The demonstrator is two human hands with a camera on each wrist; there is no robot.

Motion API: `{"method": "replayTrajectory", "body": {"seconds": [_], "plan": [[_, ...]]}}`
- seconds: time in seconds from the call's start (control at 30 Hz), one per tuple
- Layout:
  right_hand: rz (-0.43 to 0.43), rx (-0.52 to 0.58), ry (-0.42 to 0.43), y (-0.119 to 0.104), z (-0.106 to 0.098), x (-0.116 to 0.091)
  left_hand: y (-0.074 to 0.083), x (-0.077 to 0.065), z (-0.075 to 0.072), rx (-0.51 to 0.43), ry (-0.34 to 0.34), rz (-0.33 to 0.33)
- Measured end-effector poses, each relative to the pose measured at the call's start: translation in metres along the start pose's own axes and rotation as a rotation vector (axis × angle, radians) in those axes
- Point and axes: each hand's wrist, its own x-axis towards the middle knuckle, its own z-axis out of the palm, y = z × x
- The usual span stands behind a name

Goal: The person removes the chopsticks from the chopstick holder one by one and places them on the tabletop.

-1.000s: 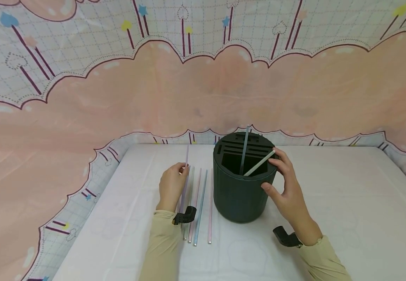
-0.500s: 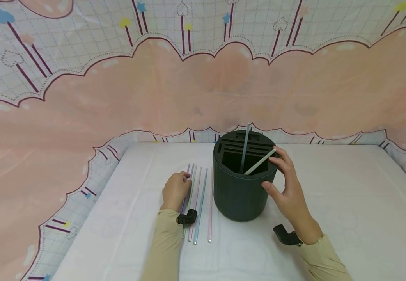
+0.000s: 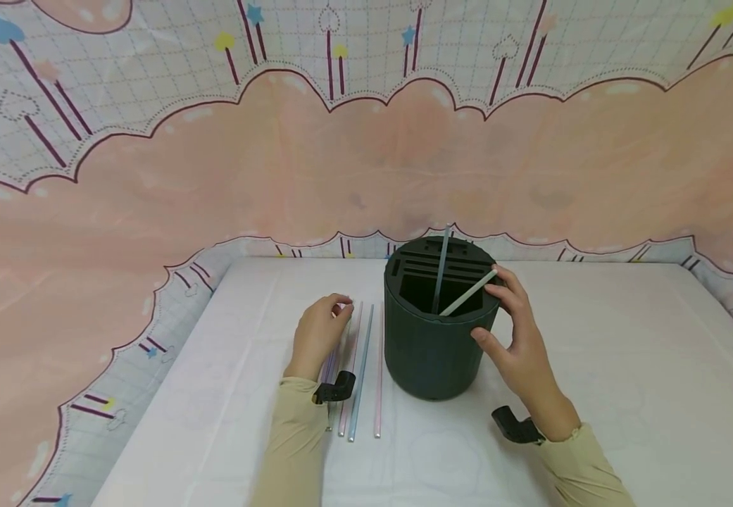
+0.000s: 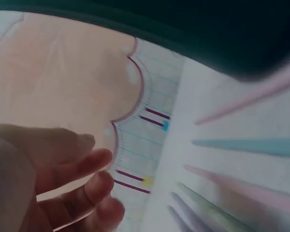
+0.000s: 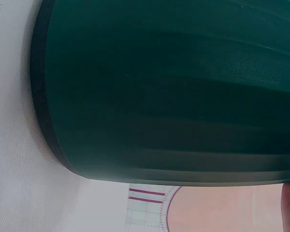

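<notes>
A dark green utensil holder (image 3: 432, 359) with a slotted top stands upright on the white table. My right hand (image 3: 521, 345) holds its right side, thumb on the front wall and fingers near the rim. One blue chopstick (image 3: 442, 271) and a pale green chopstick (image 3: 467, 292) lean in the large opening. To the left, several pastel chopsticks lie roughly parallel, among them a blue chopstick (image 3: 361, 373). Over their far ends hovers my left hand (image 3: 318, 334). The left wrist view shows its fingers (image 4: 104, 157) loosely curled with nothing between them, beside a green chopstick (image 4: 203, 200).
A white cloth covers the table (image 3: 626, 366). Behind it hangs a patterned peach and white backdrop (image 3: 366, 162). Each wrist carries a black camera mount, the left camera mount (image 3: 336, 389) overlapping the chopsticks in the head view.
My left hand has lowered a raised purple chopstick, let it go beside the others, and shifted slightly toward the far ends. My right hand and the holder have stayed in place.
</notes>
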Motion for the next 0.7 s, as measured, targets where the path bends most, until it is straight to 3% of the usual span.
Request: {"method": "replayTrajectory", "body": {"seconds": [0.47,0.7], "plan": [[-0.025,0.011,0.006,0.0,0.001,-0.001,0.056,-0.012,-0.033,-0.153,0.234,0.377],[-0.009,0.006,0.004,-0.001,0.001,-0.002,0.081,-0.024,-0.04,-0.242,0.304,0.543]]}}
